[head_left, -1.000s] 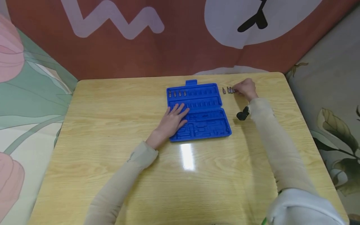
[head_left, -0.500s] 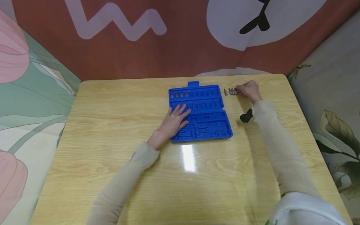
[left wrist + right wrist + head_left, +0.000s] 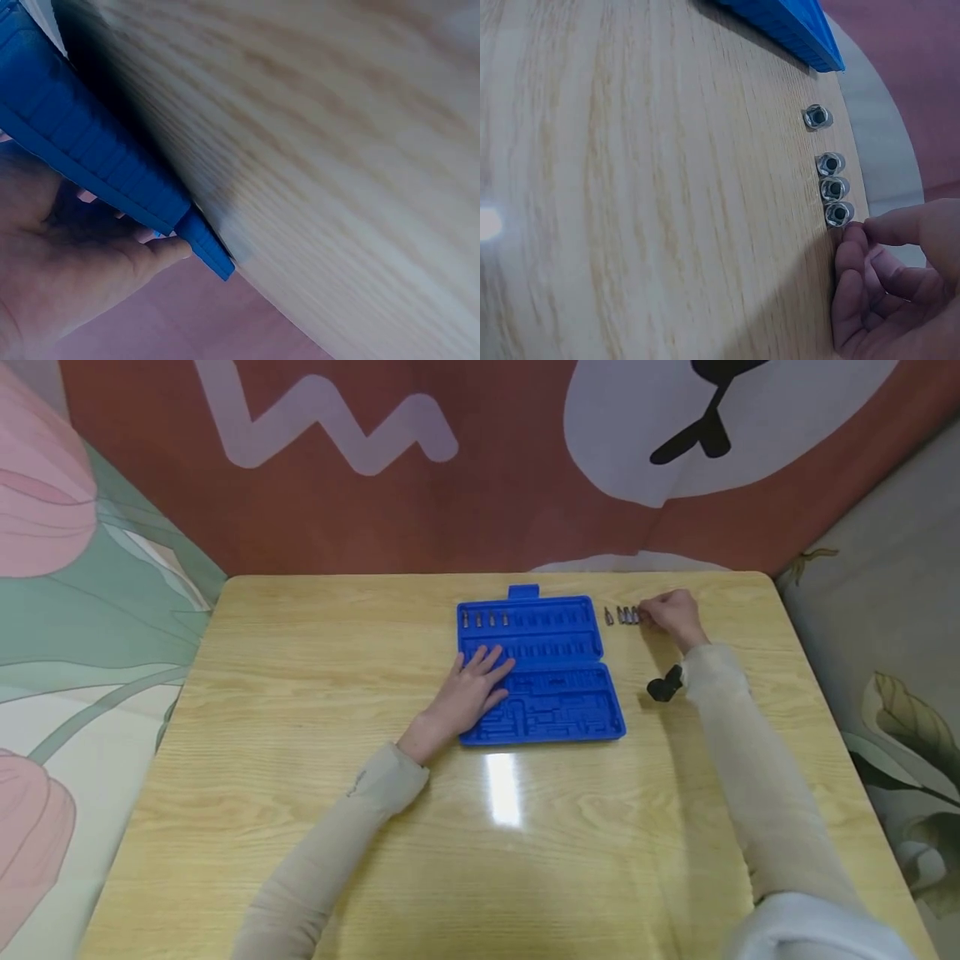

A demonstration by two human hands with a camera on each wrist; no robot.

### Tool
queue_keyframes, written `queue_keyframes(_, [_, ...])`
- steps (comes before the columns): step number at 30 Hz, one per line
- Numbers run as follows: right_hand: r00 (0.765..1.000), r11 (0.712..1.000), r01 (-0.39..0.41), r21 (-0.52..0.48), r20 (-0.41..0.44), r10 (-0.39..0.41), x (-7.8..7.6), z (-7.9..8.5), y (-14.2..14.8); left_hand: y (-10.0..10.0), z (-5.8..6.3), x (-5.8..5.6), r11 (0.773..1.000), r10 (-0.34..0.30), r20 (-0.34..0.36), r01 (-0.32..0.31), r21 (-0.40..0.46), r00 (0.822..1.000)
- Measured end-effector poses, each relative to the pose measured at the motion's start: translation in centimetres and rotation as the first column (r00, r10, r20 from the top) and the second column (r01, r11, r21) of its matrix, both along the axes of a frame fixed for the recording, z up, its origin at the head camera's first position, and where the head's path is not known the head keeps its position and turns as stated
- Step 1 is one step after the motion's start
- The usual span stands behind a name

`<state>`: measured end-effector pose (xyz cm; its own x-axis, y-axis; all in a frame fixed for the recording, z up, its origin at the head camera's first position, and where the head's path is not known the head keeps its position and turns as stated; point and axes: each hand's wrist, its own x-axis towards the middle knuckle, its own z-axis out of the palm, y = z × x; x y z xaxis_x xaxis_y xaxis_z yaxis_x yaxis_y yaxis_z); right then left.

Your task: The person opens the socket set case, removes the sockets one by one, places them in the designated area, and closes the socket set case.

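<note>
The left hand [image 3: 461, 697] lies palm down over the left part of the open blue case [image 3: 558, 703], its arm reaching up and inward from the lower left. Its fingers are spread wide and rest on the case; in the left wrist view the thumb comes up against the edge. The right hand [image 3: 673, 614] is stretched far forward on the bench [image 3: 300, 793], turned inward at the wrist, fingers bent. Its thumb and forefinger tips come close together at the near end of a row of sockets [image 3: 833, 187]; whether they pinch the end one, I cannot tell.

Three sockets stand in that row side by side, and a lone socket [image 3: 817, 116] stands a little apart, between them and the case. Four metal pieces [image 3: 492, 619] sit in the upper left slots of the case. The left hand covers some of the moulded hollows around the hinge. A black device [image 3: 663, 685] juts out from the right wrist, just beside the sleeve cuff [image 3: 712, 668]. A red wall [image 3: 510, 518] with pale shapes rises behind the far edge, and a bright reflection [image 3: 502, 789] shows below the case.
</note>
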<state>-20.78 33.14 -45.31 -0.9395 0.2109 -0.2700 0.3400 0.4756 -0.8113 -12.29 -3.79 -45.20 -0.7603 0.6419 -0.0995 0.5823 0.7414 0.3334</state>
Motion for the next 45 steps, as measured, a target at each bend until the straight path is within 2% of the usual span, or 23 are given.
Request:
queue_keyframes(6, [1.000, 1.000, -0.009, -0.006, 0.014, 0.009, -0.1, 0.2, 0.0, 0.0, 0.0, 0.0, 1.000, 0.006, -0.020, -0.007, -0.023, 1.000])
queue_keyframes(9, [1.000, 0.999, 0.011, -0.038, 0.025, -0.010, -0.3, 0.2, 0.1, 0.0, 0.0, 0.2, 0.999, 0.011, -0.037, -0.012, -0.039, 0.999])
queue_keyframes(12, [0.999, 0.995, 0.042, -0.088, -0.011, -0.044, -0.3, 0.6, -0.5, 0.0, -0.1, 0.3, 0.998, 0.010, -0.049, -0.013, -0.054, 0.999])
queue_keyframes(14, [0.999, 0.992, 0.027, -0.120, -0.033, -0.031, -0.3, 1.1, -1.7, 0.0, 0.0, 0.4, 0.998, 0.007, -0.045, -0.010, -0.056, 0.999])
queue_keyframes(16, [0.999, 0.991, -0.018, -0.133, -0.036, 0.013, -0.5, 2.0, -3.5, 0.0, 0.0, 0.4, 0.998, 0.004, -0.036, -0.006, -0.059, 0.999])
queue_keyframes(18, [0.996, 0.989, -0.093, -0.113, -0.013, 0.092, -0.8, 2.9, -5.9, 0.0, 0.1, 0.3, 0.998, 0.004, -0.024, -0.006, -0.059, 1.000])
queue_keyframes(22, [0.971, 0.969, -0.236, -0.066, 0.032, 0.239, -1.9, 4.0, -11.5, 0.1, 0.4, 0.2, 0.997, 0.018, -0.036, -0.020, -0.079, 0.999])
queue_keyframes(26, [0.948, 0.949, -0.311, -0.050, 0.059, 0.314, -2.6, 3.3, -16.0, 0.4, 0.5, 0.1, 0.994, 0.021, -0.053, -0.027, -0.110, 0.998])
queue_keyframes(29, [0.953, 0.955, -0.295, -0.041, 0.061, 0.297, -2.7, 2.3, -17.6, 0.6, 0.6, 0.3, 0.992, 0.018, -0.041, -0.023, -0.121, 0.999])
queue_keyframes(33, [0.966, 0.966, -0.255, -0.036, 0.044, 0.256, -2.6, 1.3, -18.3, 0.8, 0.8, 0.6, 0.992, 0.026, -0.026, -0.029, -0.126, 0.999])
queue_keyframes(37, [0.966, 0.966, -0.257, 0.001, 0.019, 0.257, -2.5, 0.9, -18.6, 0.8, 0.7, 0.7, 0.991, 0.034, -0.029, -0.038, -0.126, 0.999])
queue_keyframes(40, [0.964, 0.960, -0.267, 0.080, 0.024, 0.266, -2.4, 1.0, -18.9, 0.8, 0.6, 0.7, 0.993, 0.035, -0.034, -0.038, -0.113, 0.999])
queue_keyframes(45, [0.958, 0.934, -0.285, 0.217, 0.101, 0.269, -2.4, 1.0, -19.5, 0.8, 0.7, 0.5, 0.994, 0.022, -0.036, -0.025, -0.102, 0.999])
